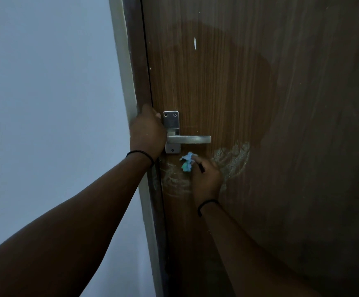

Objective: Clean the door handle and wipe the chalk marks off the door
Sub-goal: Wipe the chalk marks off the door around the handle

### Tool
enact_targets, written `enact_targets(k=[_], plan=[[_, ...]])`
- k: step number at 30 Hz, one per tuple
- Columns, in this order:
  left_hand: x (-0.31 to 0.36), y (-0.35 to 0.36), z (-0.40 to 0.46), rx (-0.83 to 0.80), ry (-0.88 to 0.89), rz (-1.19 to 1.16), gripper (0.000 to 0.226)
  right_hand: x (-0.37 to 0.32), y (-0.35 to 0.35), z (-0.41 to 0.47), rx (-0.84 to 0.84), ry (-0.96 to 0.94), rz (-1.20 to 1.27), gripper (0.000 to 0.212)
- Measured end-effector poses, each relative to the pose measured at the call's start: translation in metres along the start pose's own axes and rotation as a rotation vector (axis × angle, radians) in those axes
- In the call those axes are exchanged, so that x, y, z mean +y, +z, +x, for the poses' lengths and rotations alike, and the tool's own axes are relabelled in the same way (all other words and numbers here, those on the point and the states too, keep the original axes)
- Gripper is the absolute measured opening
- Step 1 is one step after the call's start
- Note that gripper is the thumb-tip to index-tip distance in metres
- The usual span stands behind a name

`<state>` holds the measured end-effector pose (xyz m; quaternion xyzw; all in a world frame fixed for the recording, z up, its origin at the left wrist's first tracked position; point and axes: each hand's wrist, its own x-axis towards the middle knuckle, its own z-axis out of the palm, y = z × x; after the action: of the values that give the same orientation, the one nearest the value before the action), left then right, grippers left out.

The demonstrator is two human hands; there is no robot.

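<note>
Left hand grips door edge; right hand presses cloth.

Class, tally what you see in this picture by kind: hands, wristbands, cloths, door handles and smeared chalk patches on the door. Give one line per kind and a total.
Hands: 2, left hand and right hand
Wristbands: 2, left wristband and right wristband
Cloths: 1, blue cloth
Door handles: 1, metal door handle
Chalk patches: 2, right chalk patch and left chalk patch
Total: 8
</note>
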<state>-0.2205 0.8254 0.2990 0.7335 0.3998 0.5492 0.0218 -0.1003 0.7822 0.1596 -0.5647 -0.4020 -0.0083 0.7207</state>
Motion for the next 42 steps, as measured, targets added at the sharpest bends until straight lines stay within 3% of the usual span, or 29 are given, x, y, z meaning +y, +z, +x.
enact_targets(k=[4,7,10,13,16,22,27,30,34,36,39,42], plan=[[0.004,0.005,0.004,0.050,0.044,0.009,0.006,-0.017,-0.007,0.024,0.125,-0.127,-0.106,0.011],[0.005,0.008,0.013,0.093,-0.016,-0.050,0.004,-0.024,-0.002,0.026,0.019,-0.281,-0.209,0.009],[0.007,0.005,0.020,0.191,-0.048,-0.127,0.018,-0.019,-0.006,0.023,-0.105,-0.400,-0.245,0.010],[0.010,0.002,0.021,0.245,-0.041,-0.162,0.031,-0.013,-0.023,0.031,-0.077,-0.369,-0.265,0.010],[0.015,0.003,0.016,0.223,0.046,-0.167,0.039,-0.016,-0.033,0.040,0.098,-0.308,-0.255,0.011],[0.027,0.011,0.008,-0.014,0.395,0.013,0.067,-0.012,-0.023,0.031,-0.023,-0.574,-0.367,0.021],[0.014,0.008,0.011,-0.110,0.447,0.146,0.060,0.008,-0.048,0.037,-0.138,-0.433,-0.567,0.052],[0.023,0.020,0.013,-0.143,0.505,0.229,0.055,0.012,-0.039,0.023,-0.193,-0.554,-0.816,0.059],[0.041,0.038,0.020,-0.168,0.487,0.304,0.061,0.021,-0.038,0.016,-0.324,-0.576,-0.948,0.068],[0.040,0.041,0.024,-0.175,0.479,0.311,0.060,0.026,-0.057,0.027,-0.271,-0.549,-0.973,0.065],[0.037,0.044,0.023,-0.164,0.483,0.308,0.058,0.028,-0.085,0.044,-0.070,-0.354,-0.951,0.063],[0.040,0.047,0.020,-0.156,0.473,0.280,0.058,0.022,-0.083,0.050,-0.028,-0.268,-0.863,0.064]])
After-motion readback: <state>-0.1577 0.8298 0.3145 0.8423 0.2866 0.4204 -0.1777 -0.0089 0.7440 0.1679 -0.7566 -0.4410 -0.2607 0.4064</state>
